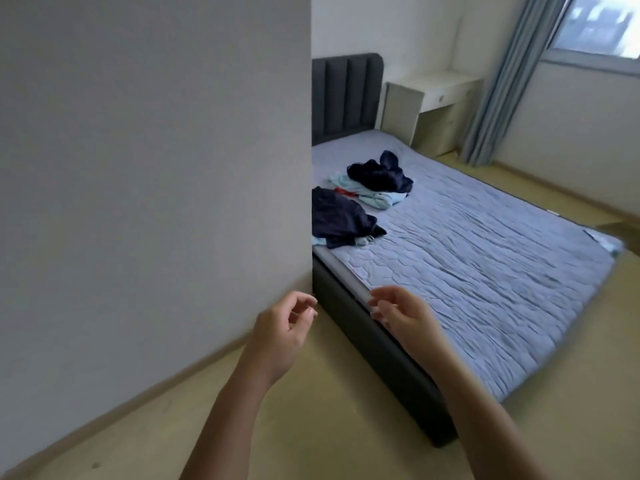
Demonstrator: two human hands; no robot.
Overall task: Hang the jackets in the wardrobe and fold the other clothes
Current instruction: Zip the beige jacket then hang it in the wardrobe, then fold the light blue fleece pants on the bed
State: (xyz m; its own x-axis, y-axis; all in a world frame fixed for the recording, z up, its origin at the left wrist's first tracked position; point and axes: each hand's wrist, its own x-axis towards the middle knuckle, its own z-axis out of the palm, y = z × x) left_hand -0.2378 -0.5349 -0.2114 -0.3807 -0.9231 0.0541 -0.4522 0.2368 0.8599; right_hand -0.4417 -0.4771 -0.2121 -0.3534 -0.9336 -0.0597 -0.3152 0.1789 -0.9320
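Note:
Clothes lie in two heaps near the head of the bed (485,278). A dark navy garment (341,216) is partly hidden by the wall corner, with a bit of pale cloth under it. Further back, another dark garment (381,173) rests on pale mint clothes (372,197), with a small red piece showing. My left hand (284,330) and my right hand (401,317) hang in the air in front of me, short of the bed's near corner, fingers loosely curled and holding nothing. No wardrobe is in view.
A white wall (156,168) fills the left and its corner hides part of the bed. A dark padded headboard (346,95), a cream desk (429,98) and blue-grey curtains (502,77) by a window stand at the back. Pale wooden floor (329,427) lies underfoot.

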